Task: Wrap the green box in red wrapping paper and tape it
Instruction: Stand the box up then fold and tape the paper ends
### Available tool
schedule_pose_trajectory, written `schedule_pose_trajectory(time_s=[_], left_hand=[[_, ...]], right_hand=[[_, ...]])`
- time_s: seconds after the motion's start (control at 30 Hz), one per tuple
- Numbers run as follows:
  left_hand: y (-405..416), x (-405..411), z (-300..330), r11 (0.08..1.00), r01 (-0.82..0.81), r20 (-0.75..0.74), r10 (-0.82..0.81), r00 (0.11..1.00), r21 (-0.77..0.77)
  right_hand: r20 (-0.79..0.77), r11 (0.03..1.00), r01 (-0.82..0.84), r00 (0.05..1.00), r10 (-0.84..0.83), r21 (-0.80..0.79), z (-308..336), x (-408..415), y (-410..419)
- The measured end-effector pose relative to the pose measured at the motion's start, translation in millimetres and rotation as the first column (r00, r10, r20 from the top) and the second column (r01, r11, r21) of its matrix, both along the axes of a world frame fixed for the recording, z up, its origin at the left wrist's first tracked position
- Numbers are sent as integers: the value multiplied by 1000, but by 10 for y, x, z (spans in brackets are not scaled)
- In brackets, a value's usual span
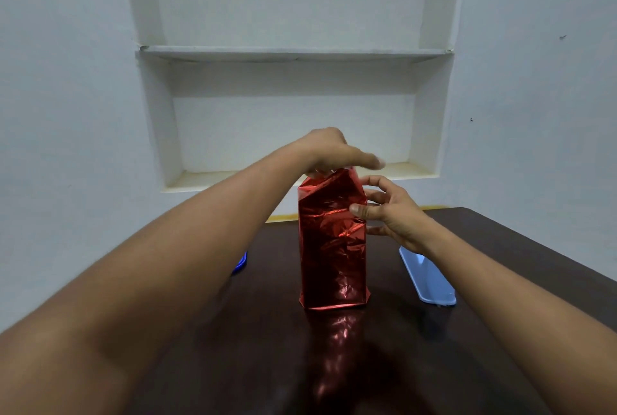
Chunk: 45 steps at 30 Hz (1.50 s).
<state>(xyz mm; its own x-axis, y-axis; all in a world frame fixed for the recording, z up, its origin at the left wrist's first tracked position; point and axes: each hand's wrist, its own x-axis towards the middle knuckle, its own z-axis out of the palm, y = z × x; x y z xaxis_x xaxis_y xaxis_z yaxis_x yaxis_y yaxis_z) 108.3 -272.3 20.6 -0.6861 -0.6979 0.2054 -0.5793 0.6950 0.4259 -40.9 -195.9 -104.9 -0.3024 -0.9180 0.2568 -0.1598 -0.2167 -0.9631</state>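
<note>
The box stands upright in the middle of the dark table, fully covered in shiny red wrapping paper (334, 241); no green shows. Its top end is partly folded, with creased flaps. My left hand (329, 151) reaches over the top, fingers pointing down onto the folded paper at the top left and the thumb stretched out to the right. My right hand (389, 211) is at the upper right side of the box, its thumb pressing the front face and its fingers spread along the right side.
A light blue phone (429, 276) lies on the dark brown table (500, 281) to the right of the box. A blue object (241, 263) peeks out behind my left forearm. White wall shelves (293, 54) are behind the table.
</note>
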Motion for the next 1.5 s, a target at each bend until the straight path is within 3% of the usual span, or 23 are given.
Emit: schedule_pose_trajectory(time_s=[0.07, 0.17, 0.27, 0.37, 0.47, 0.67, 0.77, 0.9, 1.03, 1.23, 1.37, 1.5], left_hand=[[48, -77, 41, 999, 18, 13, -18, 1000, -33], [4, -29, 158, 1000, 26, -230, -23, 973, 8], [-110, 122, 227, 998, -27, -393, 1, 919, -59], [-215, 214, 102, 997, 30, -383, -57, 922, -75], [-277, 251, -82, 986, 138, -358, -95, 929, 96], [-368, 255, -354, 958, -36, -204, 97, 974, 285], [-422, 291, -432, 918, -15, -258, 128, 958, 396], [-621, 249, -457, 904, 74, -357, 90, 930, 420], [-717, 145, -481, 895, 84, -242, 27, 970, 439], [-769, -63, -392, 882, 168, -428, 42, 903, 441], [-809, -66, -384, 790, 244, -490, 81, 868, 563], [-905, -33, -430, 724, 356, -630, 138, 764, 591]], right_hand=[[8, 1000, 0, 1000, 0, -3, 5, 1, 7], [10, 1000, -22, 1000, 22, 5, 6, -25, 11], [-1, 999, -51, 999, 51, 14, 13, -47, 5], [-27, 997, -77, 997, 78, 28, 64, -31, 4], [-50, 992, -101, 993, 105, 75, 143, 12, 17], [88, 987, -92, 993, 80, 135, 308, 116, 42], [72, 983, -13, 997, 0, 182, 340, 170, -5], [-26, 980, 37, 999, -32, 196, 344, 262, -32], [-51, 978, 59, 997, -50, 201, 350, 288, -40], [-35, 973, 40, 999, -33, 227, 357, 238, -46], [-14, 973, 36, 999, -33, 230, 359, 205, -83], [1, 972, 45, 999, -47, 231, 347, 178, -102]])
